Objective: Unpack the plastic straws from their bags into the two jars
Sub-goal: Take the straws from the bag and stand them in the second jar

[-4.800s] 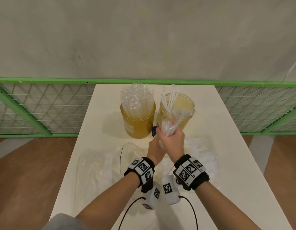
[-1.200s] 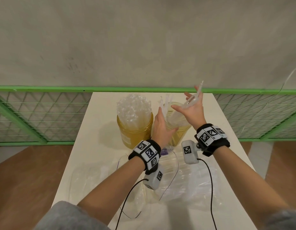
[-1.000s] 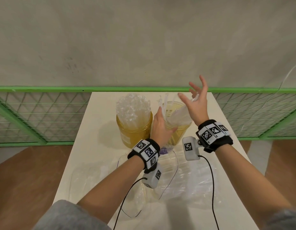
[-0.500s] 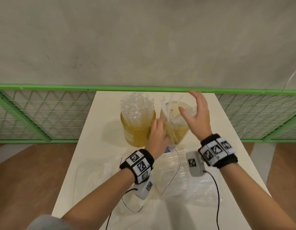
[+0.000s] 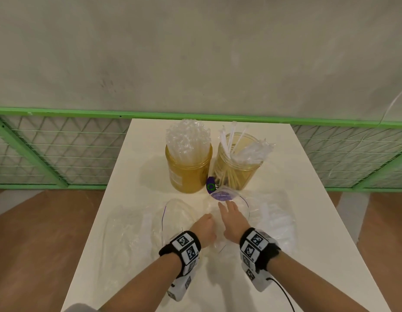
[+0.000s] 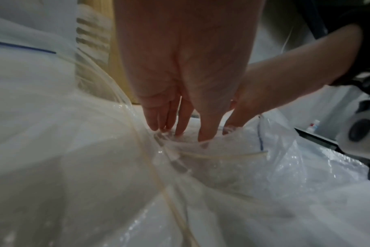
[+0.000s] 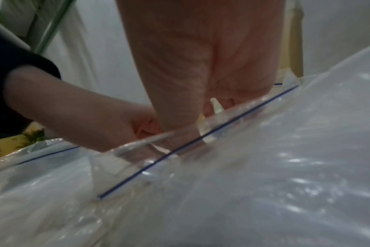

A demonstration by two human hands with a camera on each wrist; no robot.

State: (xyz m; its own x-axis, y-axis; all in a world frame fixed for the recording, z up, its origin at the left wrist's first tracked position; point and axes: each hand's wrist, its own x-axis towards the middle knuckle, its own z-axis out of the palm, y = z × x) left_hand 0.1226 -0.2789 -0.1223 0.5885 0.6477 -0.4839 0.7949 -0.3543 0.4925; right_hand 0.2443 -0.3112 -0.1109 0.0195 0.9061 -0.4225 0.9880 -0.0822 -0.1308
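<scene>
Two amber jars stand at the back of the white table (image 5: 150, 154). The left jar (image 5: 188, 174) is packed with clear straws (image 5: 187, 137). The right jar (image 5: 237, 174) holds several wrapped straws (image 5: 247, 152), some leaning over its rim. A clear zip bag (image 5: 260, 212) with a purple label lies in front of the jars. My left hand (image 5: 204, 226) is curled and pinches the bag's rim (image 6: 232, 155). My right hand (image 5: 228, 209) reaches with straight fingers into the bag's mouth; its fingertips are hidden behind the plastic in the right wrist view. A straw tip (image 7: 215, 107) pokes up beside them.
More crumpled clear bags (image 5: 132, 228) lie across the table's left and middle. A small purple and green object (image 5: 211, 186) sits between the jars. A green mesh fence (image 5: 60, 154) runs behind the table, and wood floor lies on both sides.
Both hands have come down from the right jar to the zip bag on the table. The straws my right hand held now lie in the right jar.
</scene>
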